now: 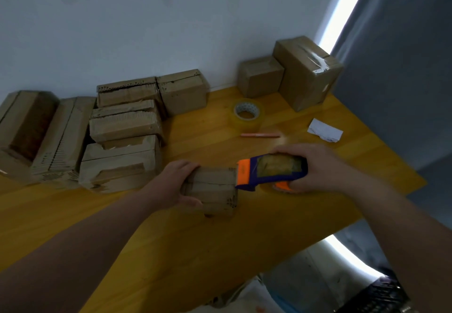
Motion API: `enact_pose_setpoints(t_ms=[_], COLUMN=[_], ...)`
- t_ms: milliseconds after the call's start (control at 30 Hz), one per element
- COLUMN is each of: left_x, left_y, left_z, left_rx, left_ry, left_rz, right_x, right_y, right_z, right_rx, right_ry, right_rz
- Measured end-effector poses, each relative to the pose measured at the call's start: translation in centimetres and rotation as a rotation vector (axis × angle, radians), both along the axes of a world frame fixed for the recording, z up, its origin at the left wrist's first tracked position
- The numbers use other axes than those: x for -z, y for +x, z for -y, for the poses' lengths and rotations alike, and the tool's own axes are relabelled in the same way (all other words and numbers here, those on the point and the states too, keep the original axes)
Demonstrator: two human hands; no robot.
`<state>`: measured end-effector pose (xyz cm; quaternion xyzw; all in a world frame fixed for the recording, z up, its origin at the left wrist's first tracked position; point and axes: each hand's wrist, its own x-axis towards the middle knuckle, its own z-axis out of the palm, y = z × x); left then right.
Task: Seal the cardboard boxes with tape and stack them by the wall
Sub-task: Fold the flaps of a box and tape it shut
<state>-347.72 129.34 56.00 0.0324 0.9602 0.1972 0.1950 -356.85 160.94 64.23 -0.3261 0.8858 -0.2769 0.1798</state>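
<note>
A small cardboard box [215,186] lies on the yellow wooden table [171,239] near the middle. My left hand [176,183] grips the box's left end, thumb at the front and fingers over the far edge. My right hand [315,168] grips a blue and orange tape dispenser [269,173] holding a roll of clear tape. The dispenser's orange nose touches the box's right end. Several other cardboard boxes [122,141] are piled at the back left against the white wall [146,31].
A loose roll of clear tape [247,114] lies at the back. In front of it is a pink pen [260,135], and to the right a scrap of white paper [325,130]. Two sealed boxes [305,73] stand in the back right corner. The table's edge runs diagonally at right.
</note>
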Motion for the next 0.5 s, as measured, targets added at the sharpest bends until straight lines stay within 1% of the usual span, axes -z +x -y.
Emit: enact_pose_setpoints(t_ms=[167, 267, 500], left_x=[-0.3, -0.3, -0.5], left_y=[-0.8, -0.9, -0.6], left_z=[-0.2, -0.4, -0.9], left_rx=[0.021, 0.022, -0.034], left_ry=[-0.143, -0.128, -0.060], left_rz=[-0.093, -0.081, -0.075], right_x=[-2.1, -3.1, -3.6], right_y=[0.1, 0.1, 0.3], right_z=[1.1, 2.0, 4.4], right_rx=[0.040, 0.073, 0.093], right_ry=[-0.129, -0.221, -0.515], right_rz=[0.072, 0.117, 0.264])
